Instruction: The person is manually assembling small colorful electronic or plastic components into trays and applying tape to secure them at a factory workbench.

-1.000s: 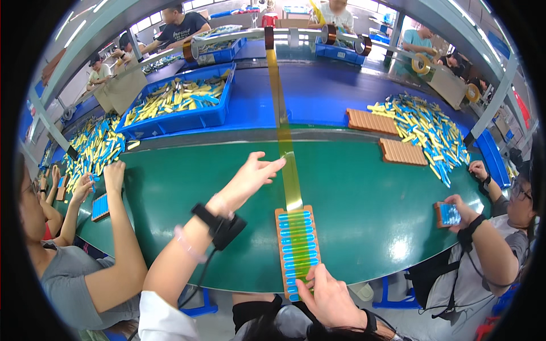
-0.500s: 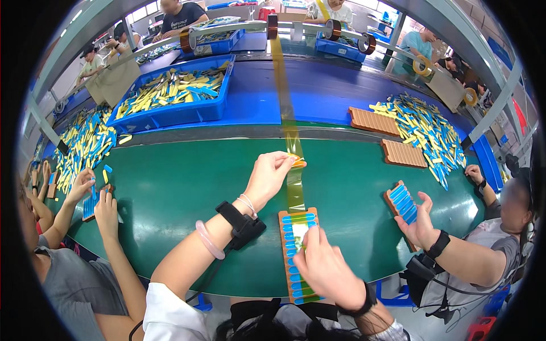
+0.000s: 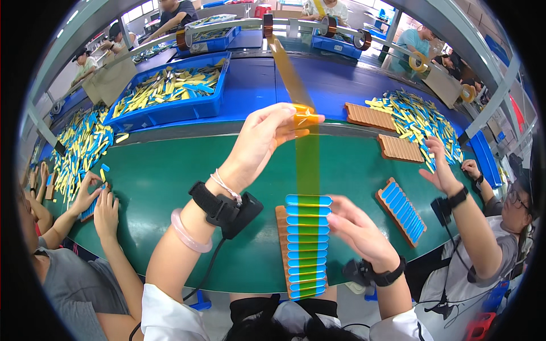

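A band of see-through amber tape (image 3: 307, 165) comes down from a roll at the back and runs along a row of flat blue strips with rounded ends (image 3: 307, 230). My left hand (image 3: 261, 139) is closed on the tape high above the table, with amber film wrapped over its fingertips. My right hand (image 3: 364, 230) is at the right ends of the upper strips, thumb and fingers curled round the edge; the fingers behind are partly hidden. Beneath the row lies a brown ridged tray (image 3: 281, 241); the top strips appear raised off it.
Tape rolls (image 3: 268, 25) hang on a rail across the back. A blue bin (image 3: 165, 108) of strips stands back left. Loose strips lie in piles at left (image 3: 85, 148) and right (image 3: 418, 125), beside brown trays (image 3: 369, 116). Co-workers sit on both sides; a filled tray (image 3: 402, 210) lies right.
My left hand has risen with the tape, drawing it off the table. My right hand has moved from on top of the strips to their right ends. The right co-worker's hand has left the tray.
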### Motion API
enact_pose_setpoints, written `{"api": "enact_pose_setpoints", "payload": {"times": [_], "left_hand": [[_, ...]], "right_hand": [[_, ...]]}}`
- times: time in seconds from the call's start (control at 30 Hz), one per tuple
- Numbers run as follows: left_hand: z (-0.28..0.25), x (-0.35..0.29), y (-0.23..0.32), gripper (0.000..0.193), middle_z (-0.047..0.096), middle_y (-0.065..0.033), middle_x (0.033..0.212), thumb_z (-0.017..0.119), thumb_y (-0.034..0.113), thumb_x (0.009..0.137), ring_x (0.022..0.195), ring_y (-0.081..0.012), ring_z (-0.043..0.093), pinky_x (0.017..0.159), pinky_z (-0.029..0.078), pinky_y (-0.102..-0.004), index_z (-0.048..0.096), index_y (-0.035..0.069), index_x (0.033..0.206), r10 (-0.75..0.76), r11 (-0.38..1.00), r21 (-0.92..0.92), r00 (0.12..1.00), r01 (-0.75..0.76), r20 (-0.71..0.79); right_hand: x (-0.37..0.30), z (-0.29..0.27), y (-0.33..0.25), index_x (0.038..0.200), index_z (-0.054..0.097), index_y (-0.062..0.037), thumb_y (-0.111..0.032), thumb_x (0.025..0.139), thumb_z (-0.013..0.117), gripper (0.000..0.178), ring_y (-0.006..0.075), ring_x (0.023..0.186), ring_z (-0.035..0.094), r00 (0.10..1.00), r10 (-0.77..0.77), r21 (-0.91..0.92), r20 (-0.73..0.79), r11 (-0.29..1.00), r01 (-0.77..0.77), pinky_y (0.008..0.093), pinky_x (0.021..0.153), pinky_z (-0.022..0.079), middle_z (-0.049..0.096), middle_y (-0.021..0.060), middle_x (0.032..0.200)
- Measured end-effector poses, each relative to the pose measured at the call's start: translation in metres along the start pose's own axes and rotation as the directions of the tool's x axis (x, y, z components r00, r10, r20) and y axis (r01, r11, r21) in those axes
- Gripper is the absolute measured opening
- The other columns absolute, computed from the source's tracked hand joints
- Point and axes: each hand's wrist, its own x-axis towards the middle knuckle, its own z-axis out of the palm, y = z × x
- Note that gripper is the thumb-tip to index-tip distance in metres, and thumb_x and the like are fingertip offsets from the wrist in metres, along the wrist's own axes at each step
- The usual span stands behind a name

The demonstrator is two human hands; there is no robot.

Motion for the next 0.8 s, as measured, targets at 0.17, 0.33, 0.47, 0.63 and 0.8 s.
{"api": "enact_pose_setpoints", "payload": {"times": [0.17, 0.33, 0.47, 0.63, 0.8], "left_hand": [[-0.012, -0.017, -0.015, 0.045, 0.041, -0.018, 0.125, 0.052, 0.012, 0.071, 0.109, -0.0244, 0.045, 0.085, 0.04, -0.0379, 0.047, 0.001, 0.114, 0.14, -0.69, 0.703, 0.92, -0.173, 0.365], [0.03, -0.091, -0.04, 0.042, 0.046, -0.0088, 0.119, 0.046, 0.019, 0.078, 0.118, -0.0246, 0.038, 0.088, 0.037, -0.0458, 0.042, 0.005, 0.117, -0.343, -0.183, 0.643, 0.661, -0.744, 0.668], [0.036, -0.113, -0.054, 0.036, 0.05, -0.007, 0.113, 0.046, 0.017, 0.077, 0.116, -0.0168, 0.041, 0.094, 0.034, -0.0404, 0.045, 0.009, 0.113, -0.315, -0.127, 0.716, 0.712, -0.686, 0.627], [-0.035, -0.104, -0.021, 0.031, 0.055, -0.0036, 0.101, 0.05, 0.008, 0.071, 0.1, -0.0174, 0.051, 0.078, 0.041, -0.0327, 0.053, 0.012, 0.102, -0.271, -0.381, 0.815, 0.895, -0.437, 0.353], [-0.146, -0.076, 0.013, 0.072, 0.051, -0.003, 0.111, 0.074, 0.009, 0.048, 0.105, -0.023, 0.049, 0.083, 0.041, -0.0408, 0.044, 0.016, 0.113, -0.339, -0.501, 0.865, 0.918, 0.009, -0.206]], "right_hand": [[-0.044, -0.023, -0.003, 0.122, 0.035, 0.007, -0.009, 0.089, 0.042, 0.038, 0.0175, 0.099, 0.052, 0.981, -0.06, 0.612, 0.186, 0.788, -0.068, 0.0316, 0.087, 0.041, 0.051, 0.0139, 0.113], [-0.058, -0.044, -0.002, 0.123, 0.035, 0.0101, -0.007, 0.088, 0.042, 0.039, 0.0182, 0.099, 0.053, 0.993, -0.073, 0.557, 0.088, 0.83, 0.012, 0.0314, 0.088, 0.041, 0.05, 0.0169, 0.115], [-0.062, -0.05, 0.024, 0.126, 0.032, 0.0064, -0.006, 0.085, 0.049, 0.046, 0.0208, 0.109, 0.047, 0.988, 0.146, 0.41, 0.04, 0.9, -0.15, 0.0331, 0.09, 0.04, 0.045, 0.0156, 0.121], [-0.099, -0.085, 0.039, 0.122, 0.036, -0.0011, -0.002, 0.07, 0.063, 0.059, 0.0244, 0.11, 0.043, 0.86, -0.311, -0.612, -0.403, 0.791, -0.001, 0.0331, 0.086, 0.042, 0.041, 0.0145, 0.122], [-0.141, -0.132, 0.052, 0.124, 0.034, -0.0029, -0.002, 0.063, 0.067, 0.069, 0.0262, 0.114, 0.037, 0.773, -0.362, -0.732, -0.521, 0.655, -0.188, 0.032, 0.087, 0.037, 0.035, 0.0149, 0.126]]}}
